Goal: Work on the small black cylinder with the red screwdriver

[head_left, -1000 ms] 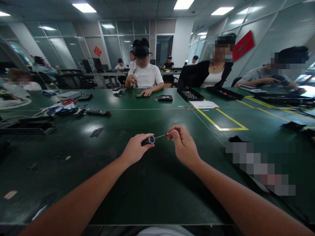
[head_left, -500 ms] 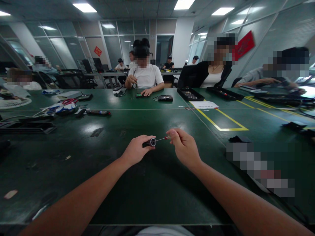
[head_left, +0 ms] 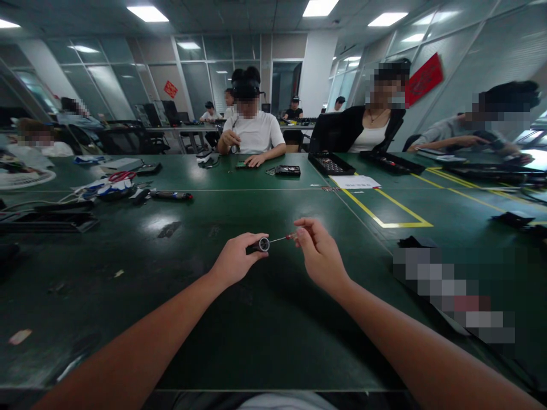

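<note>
Between the thumb and fingers of my left hand (head_left: 237, 261) is a small dark cylinder (head_left: 264, 245) with a pale ring around its round end, which faces me. Its exact kind I cannot make out. A screwdriver (head_left: 282, 238) with a thin metal shaft and a red-collared handle is pinched in my right hand (head_left: 320, 250). The shaft points left, its tip at the cylinder's right side; whether it sits inside or only touches is too small to tell. Both hands are raised over the green table (head_left: 273, 341).
Red scissors (head_left: 122, 176) lie on a cluttered pile at the left, near a dark marker-like pen (head_left: 171, 195). Across the table a person in white (head_left: 254, 132) handles a green board. A black tray (head_left: 331, 164) and white paper (head_left: 354, 182) lie right of centre; a dark, partly blurred object lies nearer right.
My right hand's fingers have loosened and lifted slightly around the screwdriver handle. The cylinder has shifted a little up and left. The rest looks the same.
</note>
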Demonstrator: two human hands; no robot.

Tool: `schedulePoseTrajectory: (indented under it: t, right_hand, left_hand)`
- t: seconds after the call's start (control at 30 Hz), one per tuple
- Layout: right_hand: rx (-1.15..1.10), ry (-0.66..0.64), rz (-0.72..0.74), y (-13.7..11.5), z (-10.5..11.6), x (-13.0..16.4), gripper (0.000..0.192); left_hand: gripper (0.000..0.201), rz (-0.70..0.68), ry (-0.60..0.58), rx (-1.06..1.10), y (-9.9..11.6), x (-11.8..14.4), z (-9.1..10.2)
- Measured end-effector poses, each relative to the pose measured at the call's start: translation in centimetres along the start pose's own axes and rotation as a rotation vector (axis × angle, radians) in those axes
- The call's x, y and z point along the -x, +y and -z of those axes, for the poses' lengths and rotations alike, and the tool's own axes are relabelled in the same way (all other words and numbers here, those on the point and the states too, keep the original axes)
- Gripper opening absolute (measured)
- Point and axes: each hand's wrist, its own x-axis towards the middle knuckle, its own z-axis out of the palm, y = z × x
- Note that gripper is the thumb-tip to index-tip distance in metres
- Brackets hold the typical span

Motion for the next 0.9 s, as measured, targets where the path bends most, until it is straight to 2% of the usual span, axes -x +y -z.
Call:
schedulePoseTrajectory:
  t: [0.13, 0.23, 0.3, 0.33, 0.4, 0.43, 0.6, 0.77, 0.9]
  right_hand:
    - [-0.098, -0.016, -0.037, 0.1, -0.4, 0.0, 0.026]
    - [-0.160, 0.025, -0.105, 0.6, -0.7, -0.5, 0.026]
    - [-0.314, 0.090, -0.227, 1.4, -0.7, -1.1, 0.025]
    - [-0.442, 0.099, -0.339, 1.8, -0.6, -1.4, 0.024]
    - [-0.616, 0.068, -0.538, 2.6, -0.4, -2.1, 0.024]
    - [-0.653, 0.094, -0.568, 2.9, -0.3, -2.3, 0.023]
    - [-0.622, 0.155, -0.418, 3.0, -0.5, -2.2, 0.023]
    - [-0.432, 0.093, -0.251, 2.6, -1.0, -1.5, 0.027]
    - [-0.344, 0.061, -0.176, 2.3, -1.0, -1.1, 0.025]
  left_hand:
    - [0.042, 0.013, 0.015, -0.031, 0.1, 0.1, 0.0]
    - [0.041, -0.020, -0.020, -0.071, 0.5, 0.1, 0.1]
    - [0.040, -0.079, -0.033, -0.109, 0.8, 0.1, 0.2]
    - [0.040, -0.100, -0.027, -0.125, 0.9, 0.0, 0.2]
    - [0.040, -0.086, -0.003, -0.145, 0.9, -0.1, 0.3]
    - [0.040, -0.058, 0.001, -0.149, 0.8, -0.2, 0.3]
    - [0.043, -0.011, -0.043, -0.129, 0.2, -0.3, 0.1]
    - [0.043, 0.004, -0.045, -0.098, 0.6, -0.2, 0.1]
    - [0.043, 0.010, -0.040, -0.092, 0.8, -0.1, 0.2]
